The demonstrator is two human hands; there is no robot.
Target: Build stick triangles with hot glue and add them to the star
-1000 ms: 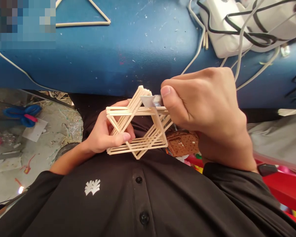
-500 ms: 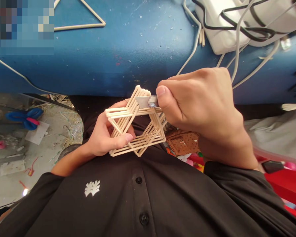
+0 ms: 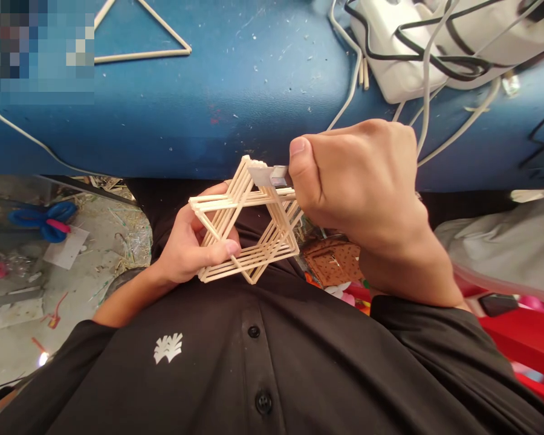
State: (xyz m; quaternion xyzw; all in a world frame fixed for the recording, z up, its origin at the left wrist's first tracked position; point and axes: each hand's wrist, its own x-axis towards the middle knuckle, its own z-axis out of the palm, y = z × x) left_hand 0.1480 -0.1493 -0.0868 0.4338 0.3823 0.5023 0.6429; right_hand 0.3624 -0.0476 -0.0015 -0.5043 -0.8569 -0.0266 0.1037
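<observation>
A star-shaped frame of layered wooden sticks [image 3: 247,220] is held in front of my chest, below the edge of the blue table [image 3: 236,96]. My left hand [image 3: 188,244] grips its left side, thumb across the lower sticks and fingers behind. My right hand [image 3: 362,187] is closed in a fist round a cutter, whose metal blade [image 3: 267,176] sticks out past my thumb and rests on the star's top point. The cutter's handle is hidden inside the fist.
On the table lie a triangle of sticks [image 3: 140,36] at the back left and a white power strip [image 3: 435,42] with tangled cables at the back right. Blue scissors [image 3: 43,214] and scraps litter the floor at left. Red plastic items [image 3: 521,344] sit at right.
Both hands and the star have shifted slightly up and left. The blade stays on the star's top point. The star has tilted a little.
</observation>
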